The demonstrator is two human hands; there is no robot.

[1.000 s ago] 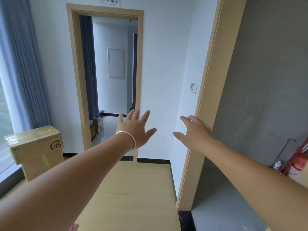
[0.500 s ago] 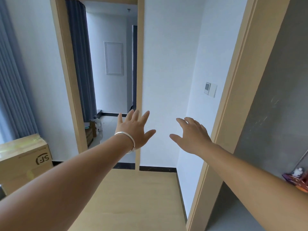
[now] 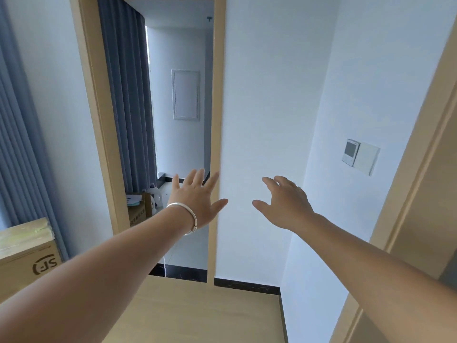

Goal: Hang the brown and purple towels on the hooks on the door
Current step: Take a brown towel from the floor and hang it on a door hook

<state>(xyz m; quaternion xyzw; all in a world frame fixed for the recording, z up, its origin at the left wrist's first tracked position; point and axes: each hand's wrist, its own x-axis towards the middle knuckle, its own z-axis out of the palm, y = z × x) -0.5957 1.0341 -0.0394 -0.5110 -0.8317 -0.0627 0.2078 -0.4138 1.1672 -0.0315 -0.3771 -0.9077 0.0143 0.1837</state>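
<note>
Both my arms stretch forward at chest height with nothing in them. My left hand [image 3: 196, 199] has its fingers spread and a silver bangle on the wrist; it is in front of a wooden doorway frame [image 3: 215, 144]. My right hand [image 3: 284, 204] is open too, fingers loosely curved, in front of a white wall. No brown towel, purple towel, hooks or door leaf are in view.
A cardboard box [image 3: 27, 253] stands at the lower left by blue-grey curtains [image 3: 19, 144]. Through the doorway lie another box and a white bottle [image 3: 155, 198] on the floor. A wall panel [image 3: 359, 155] is on the right wall, beside a second wooden frame [image 3: 420, 174].
The view has moved forward and turned left: the doorway and wall look closer, the grey room on the right has slid out of view. Both hands stay open and outstretched.
</note>
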